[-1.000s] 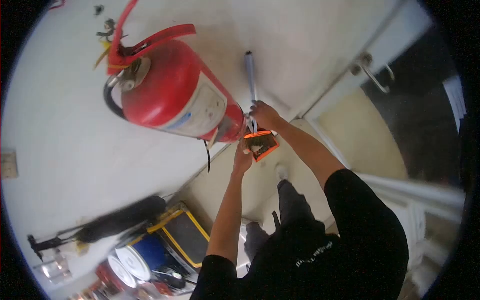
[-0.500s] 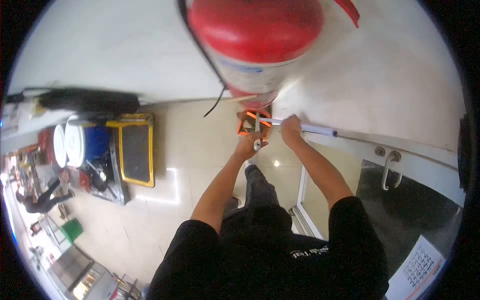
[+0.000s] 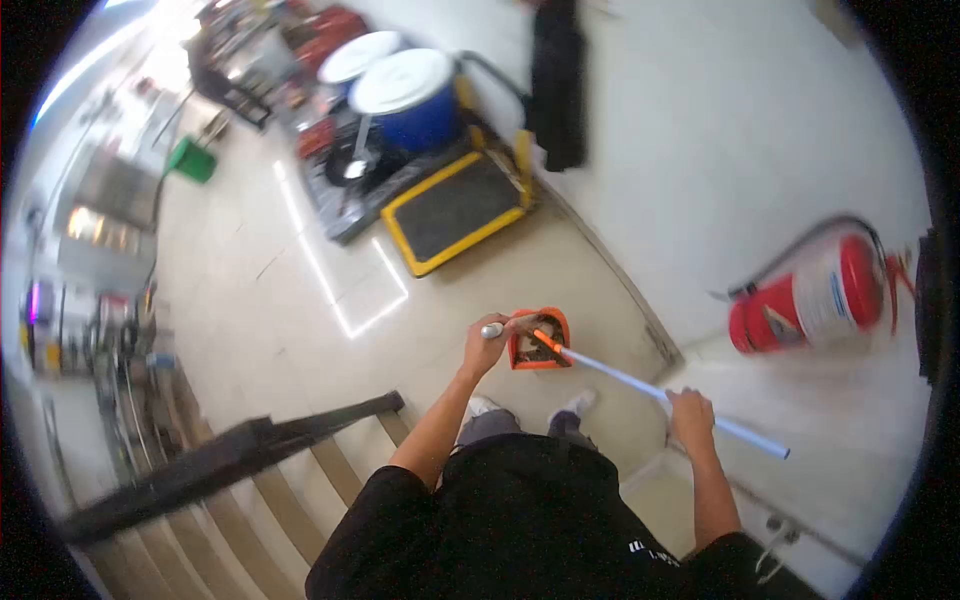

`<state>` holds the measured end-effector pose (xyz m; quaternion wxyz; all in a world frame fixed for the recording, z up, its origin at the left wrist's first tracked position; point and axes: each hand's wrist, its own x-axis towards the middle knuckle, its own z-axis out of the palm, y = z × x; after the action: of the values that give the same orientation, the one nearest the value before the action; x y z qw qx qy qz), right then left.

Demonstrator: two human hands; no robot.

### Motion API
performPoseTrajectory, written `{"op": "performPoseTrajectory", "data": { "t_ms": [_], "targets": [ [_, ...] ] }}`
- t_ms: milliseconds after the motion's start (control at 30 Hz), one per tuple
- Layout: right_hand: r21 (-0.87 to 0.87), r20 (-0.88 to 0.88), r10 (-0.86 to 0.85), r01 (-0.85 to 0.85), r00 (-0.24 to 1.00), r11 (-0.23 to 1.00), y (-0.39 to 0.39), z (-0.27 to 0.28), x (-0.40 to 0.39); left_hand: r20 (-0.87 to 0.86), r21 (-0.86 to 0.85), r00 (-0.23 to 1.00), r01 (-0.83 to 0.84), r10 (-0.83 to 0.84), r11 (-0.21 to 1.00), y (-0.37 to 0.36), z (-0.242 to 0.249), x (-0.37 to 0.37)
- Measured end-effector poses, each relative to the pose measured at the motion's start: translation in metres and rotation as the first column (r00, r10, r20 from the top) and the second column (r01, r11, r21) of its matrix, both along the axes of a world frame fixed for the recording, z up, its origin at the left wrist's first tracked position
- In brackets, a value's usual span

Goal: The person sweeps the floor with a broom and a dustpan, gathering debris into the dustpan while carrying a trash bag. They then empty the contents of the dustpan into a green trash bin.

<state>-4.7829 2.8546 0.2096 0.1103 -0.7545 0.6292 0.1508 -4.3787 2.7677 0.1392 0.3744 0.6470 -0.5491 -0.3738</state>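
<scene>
**Pole runs aslant from the orange pan to the near right, between two hands**

The orange dustpan (image 3: 567,325) is in the middle of the scene, in front of the person and above or on the floor (image 3: 300,330); I cannot tell if it touches. The left hand (image 3: 482,352) is the nearer one to it, just beside its left rim. This hand is closed around a handle (image 3: 491,330), whose pale round end points up to the camera. Inside the pan there is brown, loose dirt.

The pale blue pole (image 3: 625,378) has its orange end over the pan. Its long axis goes from this end, which is far and left, down to the free end, which is near and right. The right hand (image 3: 692,415) is closed on the pole, well apart from the pan, and a part of the shaft sticks out past it. The brush, if there is one, cannot be told clearly.

At the far side, left of the pan, stands a yellow-edged trolley (image 3: 455,215). To the right, by the wall, is a red fire extinguisher (image 3: 758,322).
</scene>
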Motion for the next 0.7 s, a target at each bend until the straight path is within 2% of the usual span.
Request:
{"op": "performPoseTrajectory", "data": {
  "t_ms": [67,133,200,233,267,300,367,467,533,567,633,667,700],
  "targets": [
    [0.082,0.016,0.062,-0.063,0.998,0.995,-0.031,0.043,0.069,0.157,-0.015,0.968,-0.198,0.198,0.98,-0.008,0.016,0.082],
    [0.121,0.089,0.009,-0.019,0.996,0.993,-0.046,0.033,0.115,0.175,-0.086,0.873,-0.447,0.455,0.89,-0.006,0.01,0.154],
    [0.163,0.148,-0.047,0.023,0.988,0.986,-0.041,0.001,0.144,0.126,-0.131,0.746,-0.641,0.654,0.756,0.005,0.0,0.22],
    [0.168,0.182,-0.033,0.002,0.983,0.986,-0.065,-0.012,0.187,0.068,-0.153,0.65,-0.743,0.757,0.652,0.004,0.009,0.287],
    [0.211,0.216,-0.023,-0.024,0.976,0.977,-0.076,-0.004,0.215,0.026,-0.158,0.579,-0.803,0.815,0.575,0.001,0.015,0.324],
    [0.234,0.255,-0.014,-0.047,0.967,0.971,-0.072,-0.016,0.225,0.021,-0.231,0.56,-0.803,0.828,0.549,0.01,-0.006,0.342],
    [0.298,0.249,-0.113,0.034,0.962,0.954,-0.082,-0.044,0.247,0.035,-0.35,0.534,-0.785,0.845,0.51,0.006,-0.025,0.4],
    [0.401,0.283,-0.128,0.004,0.951,0.916,-0.113,-0.072,0.298,-0.158,-0.263,0.397,-0.9,0.904,0.349,-0.007,-0.005,0.485],
    [0.437,0.416,-0.14,-0.062,0.899,0.897,-0.134,-0.082,0.34,-0.155,-0.424,0.356,-0.867,0.922,0.263,-0.01,-0.021,0.56],
    [0.466,0.426,-0.155,-0.07,0.891,0.882,-0.145,-0.084,0.364,-0.005,-0.518,0.276,-0.823,0.961,0.233,-0.009,-0.033,0.598],
    [0.524,0.448,-0.181,-0.093,0.876,0.847,-0.174,-0.086,0.419,-0.003,-0.449,0.158,-0.883,0.987,0.14,-0.006,-0.002,0.643],
    [0.566,0.449,-0.219,-0.086,0.866,0.82,-0.194,-0.092,0.454,0.064,-0.43,0.098,-0.895,0.993,0.116,0.0,-0.017,0.682],
    [0.614,0.437,-0.261,-0.074,0.861,0.786,-0.211,-0.095,0.486,0.167,-0.544,-0.087,-0.839,0.982,0.018,0.008,-0.05,0.726]
  ]
}}
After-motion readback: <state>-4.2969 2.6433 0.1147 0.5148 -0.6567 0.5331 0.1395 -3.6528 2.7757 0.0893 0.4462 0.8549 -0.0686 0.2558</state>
